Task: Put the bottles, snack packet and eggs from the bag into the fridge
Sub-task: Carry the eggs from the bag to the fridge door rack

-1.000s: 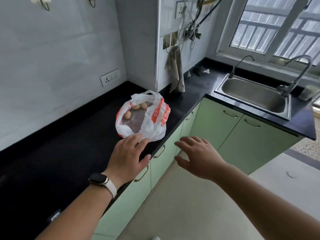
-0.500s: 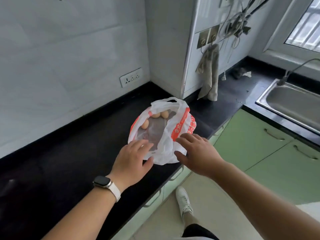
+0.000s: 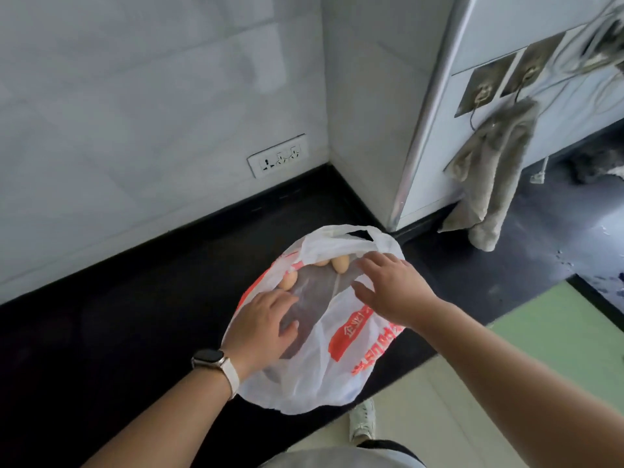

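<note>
Your left hand (image 3: 266, 327) lies flat on the bag (image 3: 341, 363), fingers spread, gripping nothing; your right hand (image 3: 391, 288) hovers open over the bag's mouth. The bag sits on the black counter (image 3: 135, 315), near its front edge. The eggs (image 3: 338, 264) lie inside it, just beyond your fingertips.

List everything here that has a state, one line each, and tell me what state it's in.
plastic bag: on the black counter, mouth open
eggs: three visible, inside the bag at its far side
left hand: open, fingers in the bag mouth, holding nothing
right hand: open, fingers spread on the bag's far rim
towel: hanging from a wall hook
wall socket: nothing plugged in
</note>
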Motion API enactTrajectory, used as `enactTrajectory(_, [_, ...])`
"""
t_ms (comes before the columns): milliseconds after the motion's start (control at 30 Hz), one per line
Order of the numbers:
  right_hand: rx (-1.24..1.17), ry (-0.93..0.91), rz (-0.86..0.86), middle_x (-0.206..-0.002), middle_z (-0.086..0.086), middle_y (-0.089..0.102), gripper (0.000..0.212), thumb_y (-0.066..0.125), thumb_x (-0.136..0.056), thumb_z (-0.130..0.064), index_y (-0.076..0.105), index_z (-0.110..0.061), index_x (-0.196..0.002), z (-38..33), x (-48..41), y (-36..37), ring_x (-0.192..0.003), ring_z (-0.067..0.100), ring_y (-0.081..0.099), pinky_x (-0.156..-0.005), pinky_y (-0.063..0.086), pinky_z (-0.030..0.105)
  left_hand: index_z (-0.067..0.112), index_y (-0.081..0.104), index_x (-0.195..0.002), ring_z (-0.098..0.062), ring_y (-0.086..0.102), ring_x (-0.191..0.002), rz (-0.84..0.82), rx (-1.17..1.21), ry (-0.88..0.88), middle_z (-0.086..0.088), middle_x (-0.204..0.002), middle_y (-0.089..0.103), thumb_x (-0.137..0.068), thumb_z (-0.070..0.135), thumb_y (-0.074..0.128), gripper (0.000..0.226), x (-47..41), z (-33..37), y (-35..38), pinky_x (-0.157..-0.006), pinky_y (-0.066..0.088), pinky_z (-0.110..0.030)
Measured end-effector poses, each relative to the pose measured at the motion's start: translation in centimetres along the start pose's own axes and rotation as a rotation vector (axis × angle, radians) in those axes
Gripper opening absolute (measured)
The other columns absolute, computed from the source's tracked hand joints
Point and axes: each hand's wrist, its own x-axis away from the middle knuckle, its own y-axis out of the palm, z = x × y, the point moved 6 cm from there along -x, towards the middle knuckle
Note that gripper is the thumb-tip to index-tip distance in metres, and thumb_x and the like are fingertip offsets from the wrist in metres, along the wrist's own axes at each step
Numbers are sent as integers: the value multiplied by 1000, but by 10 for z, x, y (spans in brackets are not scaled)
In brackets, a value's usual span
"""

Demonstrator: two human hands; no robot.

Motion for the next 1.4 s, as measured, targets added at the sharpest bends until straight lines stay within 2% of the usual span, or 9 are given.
enactTrajectory(167, [-33, -119, -145, -137, -4, 51, 44, 42, -98, -42, 46, -25, -138, 9, -38, 25, -127, 21, 46, -102, 43, 39, 25, 59, -132, -13, 54, -120, -45, 29, -188, 8, -131, 59, -94, 36, 59, 39, -23, -16, 13, -100, 45, -28])
enactTrajectory(267, [-49, -146, -195, -140, -3, 49, 46, 44, -98, -40, 43, -25, -141, 11, -55, 38, -130, 22, 44, -103, 44, 39, 29, 57, -133, -11, 55, -116, -66, 9, -228, 10, -128, 59, -94, 36, 60, 40, -32, -21, 16, -97, 46, -25])
enactTrajectory(433, [-32, -148, -194, -138, -2, 46, 46, 48, -96, -40, 44, -25, -139, 16, -86, 45, -129, 22, 44, -103, 44, 39, 24, 58, -132, -14, 55, -120, -20, -29, -216, 7, -131, 59, -91, 33, 62, 42, -52, -36, 9, -100, 46, -30])
enactTrajectory(567, [-3, -111, -200, -147, 1, 42, 53, 50, -95, -43, 40, -23, -143, 23, -104, 49, -136, 26, 39, -107, 41, 44, 25, 58, -134, -13, 56, -119, 28, -23, -158, 8, -132, 60, -88, 31, 65, 47, -64, -47, 4, -99, 48, -32])
enactTrajectory(700, [19, -113, -230, -147, 0, 41, 56, 53, -93, -44, 39, -23, -144, 27, -117, 55, -135, 25, 38, -108, 39, 41, 22, 57, -135, -13, 57, -117, 33, 14, -132, 7, -129, 61, -86, 31, 67, 50, -75, -59, 8, -97, 50, -34])
enactTrajectory(967, [47, -91, -278, -140, 1, 42, 56, 55, -90, -41, 41, -25, -142, 28, -127, 74, -132, 26, 39, -109, 37, 40, 18, 60, -130, -19, 54, -124, -12, 39, -102, 1, -135, 59, -82, 39, 72, 54, -102, -81, 38, -105, 42, -35])
enactTrajectory(1200, [63, -79, -267, -126, 4, 42, 54, 60, -85, -43, 45, -23, -133, 24, -132, 90, -119, 29, 45, -100, 41, 41, 20, 60, -131, -23, 57, -119, -52, 100, -162, -1, -131, 62, -83, 48, 71, 56, -105, -88, 54, -101, 45, -39])
enactTrajectory(1300, [14, -25, -267, -123, 6, 40, 49, 60, -84, -36, 46, -20, -128, 20, -131, 96, -114, 29, 46, -89, 44, 39, 22, 59, -131, -22, 59, -114, -89, 118, -176, 0, -128, 63, -85, 47, 69, 53, -104, -87, 59, -93, 49, -38])
enactTrajectory(1400, [-58, 36, -263, -127, 5, 39, 52, 59, -83, -25, 43, -19, -131, 18, -126, 101, -116, 29, 44, -91, 46, 39, 24, 58, -130, -22, 59, -113, -86, 138, -203, 1, -127, 63, -85, 48, 68, 52, -103, -87, 63, -92, 49, -39])
